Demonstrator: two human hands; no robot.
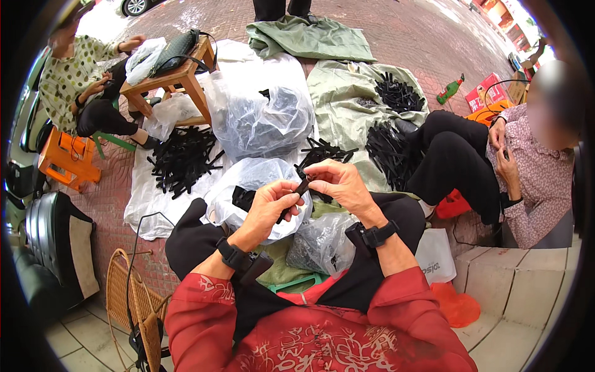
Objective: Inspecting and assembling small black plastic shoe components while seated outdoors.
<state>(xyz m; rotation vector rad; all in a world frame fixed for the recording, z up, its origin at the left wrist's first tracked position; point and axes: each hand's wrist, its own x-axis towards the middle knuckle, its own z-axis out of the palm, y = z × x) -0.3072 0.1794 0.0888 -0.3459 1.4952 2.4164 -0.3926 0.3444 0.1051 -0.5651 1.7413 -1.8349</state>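
Between my hands, in front of my chest, is a narrow black strip (pixel 302 187); its exact kind I cannot make out. The fingers of my left hand (pixel 269 208) are closed around its lower part. At the upper end, the thumb and fingers of my right hand (pixel 339 185) pinch it. Just beneath my hands stands a white plastic bag (pixel 222 199) with black pieces inside. A clear plastic bag (pixel 322 242) with small dark contents rests near my lap. Beyond my hands lies a small heap of similar black strips (pixel 326 150).
More black strips are heaped at left (pixel 180 160) and right (pixel 385 149). A large clear bag (pixel 260 124) sits ahead, beside a wooden stool (pixel 167 80). One person (pixel 80 74) sits at far left, another (pixel 533 167) at right. A wicker chair (pixel 139 310) stands at lower left.
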